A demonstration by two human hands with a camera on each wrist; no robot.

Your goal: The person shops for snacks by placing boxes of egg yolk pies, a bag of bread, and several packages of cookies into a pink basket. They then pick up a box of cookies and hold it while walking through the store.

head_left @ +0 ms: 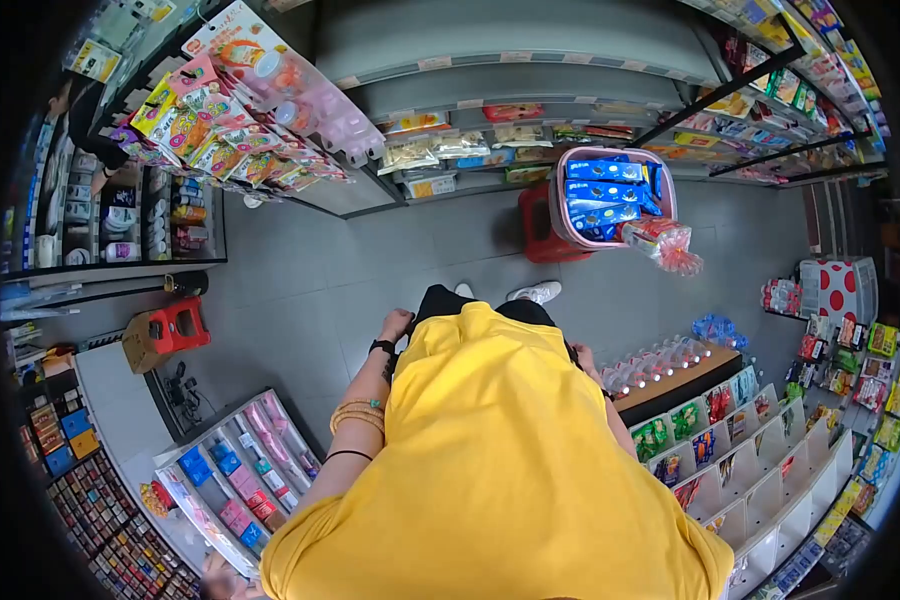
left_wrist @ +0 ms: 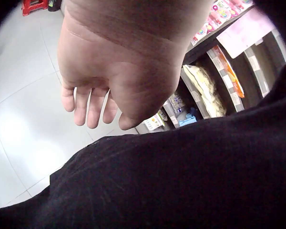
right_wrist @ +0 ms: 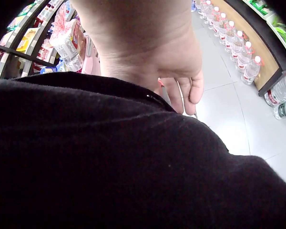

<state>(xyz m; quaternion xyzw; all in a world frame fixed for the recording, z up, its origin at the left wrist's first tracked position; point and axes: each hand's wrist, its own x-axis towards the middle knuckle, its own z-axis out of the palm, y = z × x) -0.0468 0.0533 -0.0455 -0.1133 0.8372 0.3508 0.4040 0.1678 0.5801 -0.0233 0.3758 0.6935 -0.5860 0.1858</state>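
My left hand (head_left: 397, 325) hangs beside the dark trousers at my left side. In the left wrist view its palm (left_wrist: 119, 67) shows, with the fingers loosely extended downward and nothing held in them. At my other side, the right hand (head_left: 584, 358) is partly hidden by the yellow shirt (head_left: 530, 450). The right wrist view shows that hand (right_wrist: 157, 57) hanging close against the dark trousers (right_wrist: 109, 152), its fingers pointing down and relaxed. Part of its thumb side is covered by the cloth. Both hands are away from the shelves.
Ahead, a pink basket (head_left: 668, 172) of blue boxes (head_left: 605, 192) and a wrapped bag (head_left: 665, 243) stands on a red stool (head_left: 540, 235). Shelves (head_left: 530, 70) line the far side. Water bottles (head_left: 660, 362) stand in a row at right; another red stool (head_left: 180, 322) is at left.
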